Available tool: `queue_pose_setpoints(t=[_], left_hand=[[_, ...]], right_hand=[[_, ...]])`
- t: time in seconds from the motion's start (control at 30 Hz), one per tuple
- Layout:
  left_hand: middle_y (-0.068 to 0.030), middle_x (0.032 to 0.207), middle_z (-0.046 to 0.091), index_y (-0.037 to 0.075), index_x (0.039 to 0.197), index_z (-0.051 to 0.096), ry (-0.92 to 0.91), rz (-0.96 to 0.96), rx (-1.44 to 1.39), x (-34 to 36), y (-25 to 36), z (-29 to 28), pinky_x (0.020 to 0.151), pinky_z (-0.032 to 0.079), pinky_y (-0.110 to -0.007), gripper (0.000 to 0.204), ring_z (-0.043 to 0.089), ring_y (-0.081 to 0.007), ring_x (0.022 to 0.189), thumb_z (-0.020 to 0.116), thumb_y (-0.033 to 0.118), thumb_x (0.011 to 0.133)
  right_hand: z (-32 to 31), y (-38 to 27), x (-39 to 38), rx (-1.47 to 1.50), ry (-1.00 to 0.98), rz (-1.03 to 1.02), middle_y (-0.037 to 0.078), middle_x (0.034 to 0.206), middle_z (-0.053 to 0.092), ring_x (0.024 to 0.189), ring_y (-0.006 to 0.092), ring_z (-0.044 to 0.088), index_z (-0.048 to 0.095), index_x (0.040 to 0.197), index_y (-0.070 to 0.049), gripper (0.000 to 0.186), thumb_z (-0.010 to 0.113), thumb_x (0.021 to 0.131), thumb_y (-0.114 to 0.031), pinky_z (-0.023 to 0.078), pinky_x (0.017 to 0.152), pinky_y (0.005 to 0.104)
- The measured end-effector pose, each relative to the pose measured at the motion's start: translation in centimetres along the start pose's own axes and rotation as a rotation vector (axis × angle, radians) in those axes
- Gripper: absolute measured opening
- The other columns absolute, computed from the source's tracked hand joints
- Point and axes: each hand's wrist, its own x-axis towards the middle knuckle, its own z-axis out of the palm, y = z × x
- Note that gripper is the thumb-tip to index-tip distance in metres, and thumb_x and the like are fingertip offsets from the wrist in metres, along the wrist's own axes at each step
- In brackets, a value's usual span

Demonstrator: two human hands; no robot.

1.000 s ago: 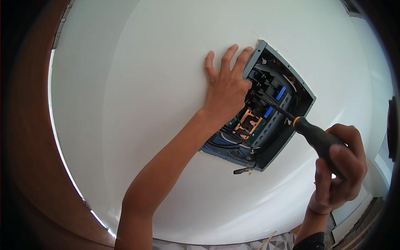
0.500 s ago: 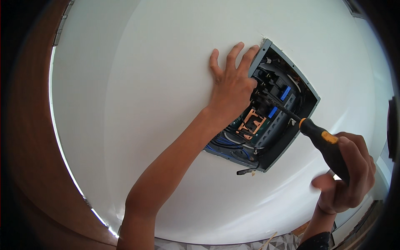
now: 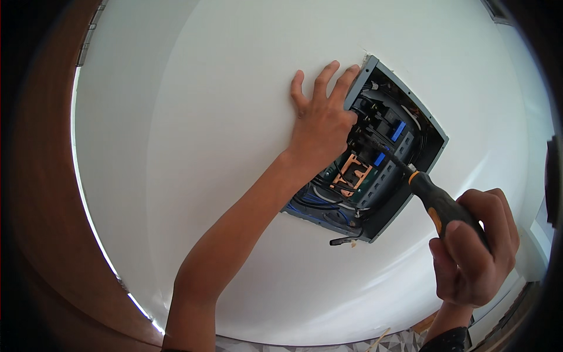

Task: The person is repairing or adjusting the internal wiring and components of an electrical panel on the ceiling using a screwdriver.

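White, smooth painted wall (image 3: 234,88) fills most of the view, bowed by the lens; pale streaks of light low on its right side. Set into it, right of centre and looking tilted: an open grey metal box with a thin flanged rim (image 3: 362,76). Wall surface chipped and rough at the box's upper corner. Inside: black wiring and dark blocks, two small blue rectangular tabs (image 3: 399,131), a copper-coloured cut-out bracket (image 3: 346,169). Short black cable end (image 3: 340,241) hangs out below the bottom edge, against the wall.

Left hand (image 3: 318,123): at the box's left edge, three fingers spread apart on the wall; the rest bent in over the opening, cannot tell what they touch. Right hand (image 3: 478,252): clamped round the black-and-orange handle of a long-shafted screwdriver (image 3: 428,188). Shaft runs up-left into the box; tip lost among dark parts.

Room: reddish-brown panel (image 3: 41,176) along the left, metal hinge (image 3: 88,38) high on its edge, bright white strip below that. Floor (image 3: 404,340) at bottom patterned in grey and white triangles; thin pale stick (image 3: 378,339) there. Dark object (image 3: 551,182) at far right, too cropped to identify.
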Motion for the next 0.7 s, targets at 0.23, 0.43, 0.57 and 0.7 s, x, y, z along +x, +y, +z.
queue_pose_setpoints(t=[0.23, 0.43, 0.57, 0.7], left_hand=[[-0.0083, 0.156, 0.04, 0.012, 0.068, 0.077, 0.002, -0.023, 0.016, 0.3, 0.9, 0.1, 0.114, 0.01, -0.067, 0.012, 0.028, -0.0335, 0.146, 0.076, 0.001, 0.071], [-0.013, 0.153, 0.043, 0.008, 0.056, 0.067, 0.058, 0.019, -0.037, 0.6, 0.7, 0.2, 0.112, 0.016, -0.07, 0.019, 0.031, -0.0371, 0.144, 0.069, 0.002, 0.074], [-0.0097, 0.154, 0.042, 0.011, 0.067, 0.077, 0.015, -0.047, 0.032, 0.4, 0.8, -0.1, 0.114, 0.012, -0.066, 0.013, 0.029, -0.034, 0.146, 0.073, -0.001, 0.069], [-0.0117, 0.154, 0.042, 0.009, 0.065, 0.075, 0.038, -0.031, 0.052, -0.2, 1.1, 0.3, 0.114, 0.012, -0.067, 0.012, 0.029, -0.0343, 0.145, 0.072, 0.001, 0.072]], right_hand=[[-0.8, -0.4, 0.0, -0.078, -0.05, 0.136, 0.02, 0.086, 0.061, 0.068, 0.0275, 0.063, 0.059, 0.12, -0.003, 0.034, 0.065, 0.088, -0.012, 0.045, 0.054, 0.0315], [-0.3, -1.9, 0.9, -0.036, -0.02, 0.081, 0.021, 0.092, 0.059, 0.072, 0.0283, 0.061, 0.057, 0.107, -0.016, 0.04, 0.064, 0.071, -0.002, 0.045, 0.053, 0.0318], [0.5, -1.6, 0.5, -0.026, -0.011, 0.051, 0.018, 0.09, 0.06, 0.072, 0.0267, 0.061, 0.056, 0.112, -0.017, 0.031, 0.074, 0.09, -0.028, 0.044, 0.053, 0.0325], [1.0, -1.5, -0.1, -0.083, 0.062, 0.069, 0.017, 0.088, 0.062, 0.069, 0.0258, 0.061, 0.056, 0.116, -0.017, 0.038, 0.073, 0.091, -0.041, 0.044, 0.053, 0.031]])
